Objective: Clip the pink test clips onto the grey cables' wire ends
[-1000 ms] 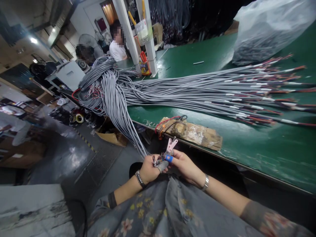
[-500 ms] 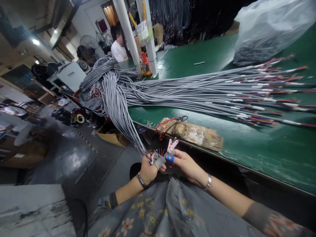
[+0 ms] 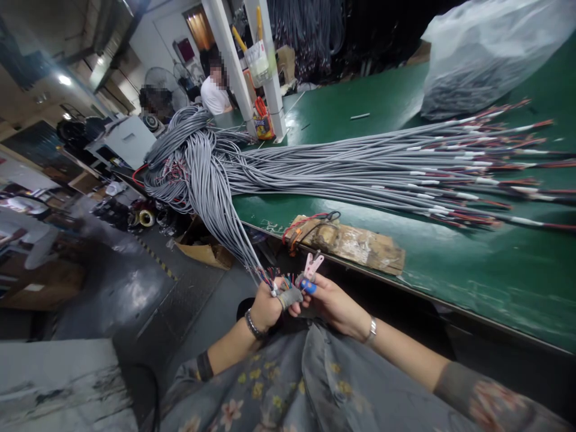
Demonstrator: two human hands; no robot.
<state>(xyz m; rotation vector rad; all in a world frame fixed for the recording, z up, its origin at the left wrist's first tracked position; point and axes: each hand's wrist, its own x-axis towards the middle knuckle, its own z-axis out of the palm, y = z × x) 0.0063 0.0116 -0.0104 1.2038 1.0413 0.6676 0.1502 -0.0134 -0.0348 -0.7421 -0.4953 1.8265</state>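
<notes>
My left hand (image 3: 267,305) is closed around the ends of several grey cables (image 3: 245,243), whose thin coloured wires (image 3: 288,281) stick out above its fingers. Grey tape covers the left thumb. Close beside it, my right hand (image 3: 335,303) is pinched together, with a blue wrap (image 3: 308,286) on the thumb. What lies between the right fingertips is too small to make out. A pink clothespin (image 3: 314,264) points upward right at those fingertips; I cannot tell whether the hand grips it. The cables run up from my left hand to a large bundle (image 3: 202,156) on the bench.
More grey cables (image 3: 315,165) lie along the green bench (image 3: 486,288), stripped ends at right. A worn wooden board (image 3: 360,246) lies at its edge. A plastic bag (image 3: 486,60) stands at the back. Beyond the posts (image 3: 265,78) sits a person (image 3: 215,93). A cardboard box (image 3: 204,249) is below.
My right hand has moved slightly left, closer to the left hand. The left hand keeps its hold on the cables, and the view has shifted a little.
</notes>
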